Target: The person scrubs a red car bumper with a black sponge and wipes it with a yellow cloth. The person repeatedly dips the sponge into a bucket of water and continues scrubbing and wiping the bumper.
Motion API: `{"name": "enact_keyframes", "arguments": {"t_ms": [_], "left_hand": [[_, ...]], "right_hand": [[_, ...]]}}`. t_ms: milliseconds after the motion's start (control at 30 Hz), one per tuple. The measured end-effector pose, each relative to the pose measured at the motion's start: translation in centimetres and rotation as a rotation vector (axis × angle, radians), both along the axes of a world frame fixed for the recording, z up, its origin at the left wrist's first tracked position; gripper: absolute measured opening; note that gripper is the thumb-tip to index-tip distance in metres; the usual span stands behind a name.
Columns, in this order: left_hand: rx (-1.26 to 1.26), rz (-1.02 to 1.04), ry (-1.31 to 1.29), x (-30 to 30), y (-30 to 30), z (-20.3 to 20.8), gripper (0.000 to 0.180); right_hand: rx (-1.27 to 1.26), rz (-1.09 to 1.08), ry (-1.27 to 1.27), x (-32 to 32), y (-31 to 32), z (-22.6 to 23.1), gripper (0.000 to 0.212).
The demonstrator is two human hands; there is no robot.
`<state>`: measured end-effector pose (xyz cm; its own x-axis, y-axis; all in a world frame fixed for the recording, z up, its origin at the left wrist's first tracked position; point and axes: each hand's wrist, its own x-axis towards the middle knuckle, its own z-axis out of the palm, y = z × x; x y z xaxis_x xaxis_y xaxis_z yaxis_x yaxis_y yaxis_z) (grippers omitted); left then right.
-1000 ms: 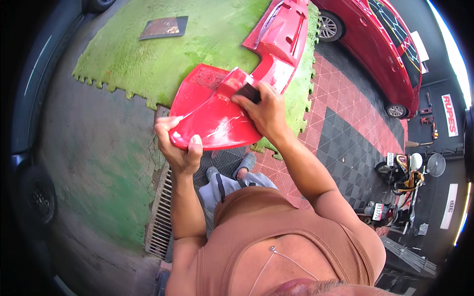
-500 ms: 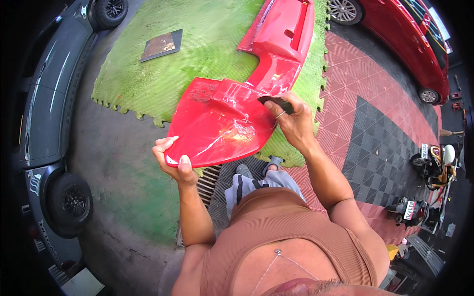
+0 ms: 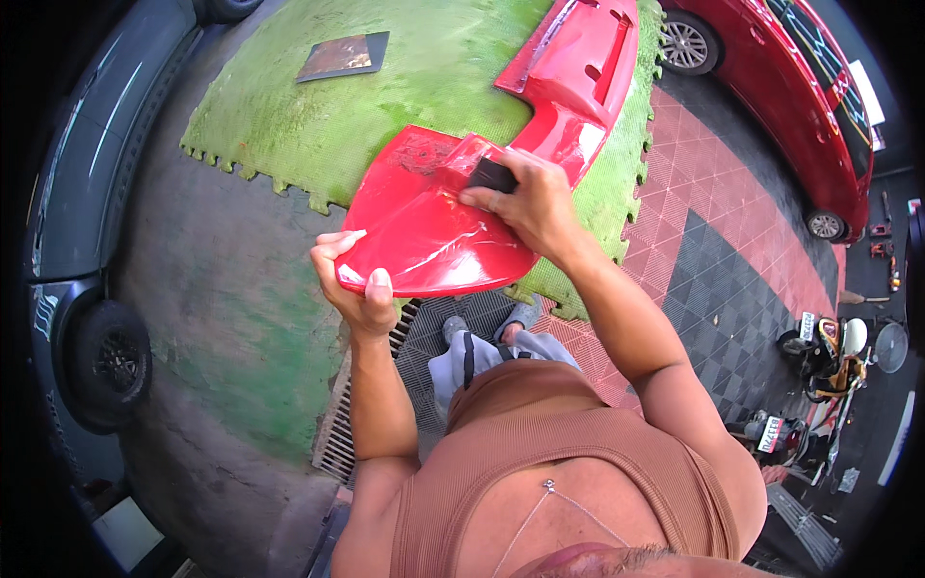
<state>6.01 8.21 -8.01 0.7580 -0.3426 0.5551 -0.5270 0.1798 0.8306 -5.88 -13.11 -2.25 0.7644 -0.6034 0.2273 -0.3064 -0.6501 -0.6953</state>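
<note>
A glossy red car body panel (image 3: 434, 246), with a look much like a bumper, stretches from me toward the far side over the green mat. Its broad near end is scuffed, with a rough patch at the upper left. My left hand (image 3: 356, 279) is closed on the near left corner, thumb on the near side and fingers on the left edge. My right hand (image 3: 535, 197) pinches a small black piece of sandpaper (image 3: 493, 175) and presses it flat against the raised ridge of the panel. Part of the sandpaper is hidden by the fingers.
A dark sheet with a brownish face (image 3: 342, 58) lies on the green mat (image 3: 260, 116). A grey vehicle (image 3: 82, 183) stands at left, a red car (image 3: 780, 106) at far right. Motorcycles (image 3: 829, 356) stand at right. A floor grate (image 3: 337, 429) runs by my feet.
My right hand has moved left along the panel and turned the sandpaper from edge-on to flat on the ridge. The left hand keeps its grip; the whole view has shifted slightly.
</note>
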Motion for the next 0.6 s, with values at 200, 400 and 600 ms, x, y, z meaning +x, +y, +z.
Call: {"name": "enact_keyframes", "arguments": {"t_ms": [200, 400, 600], "left_hand": [[-0.06, -0.014, 0.006, 0.1, -0.3, 0.0, 0.054], [-0.046, 0.028, -0.012, 0.2, -0.1, -0.1, 0.053], [0.004, -0.004, -0.02, 0.2, 0.1, 0.4, 0.052]], "right_hand": [[0.119, 0.124, 0.183, 2.9, -1.8, 3.8, 0.054], [0.226, 0.223, 0.218, 2.2, -4.0, 2.5, 0.058], [0.015, 0.199, 0.293, 5.8, -2.8, 4.3, 0.051]]}}
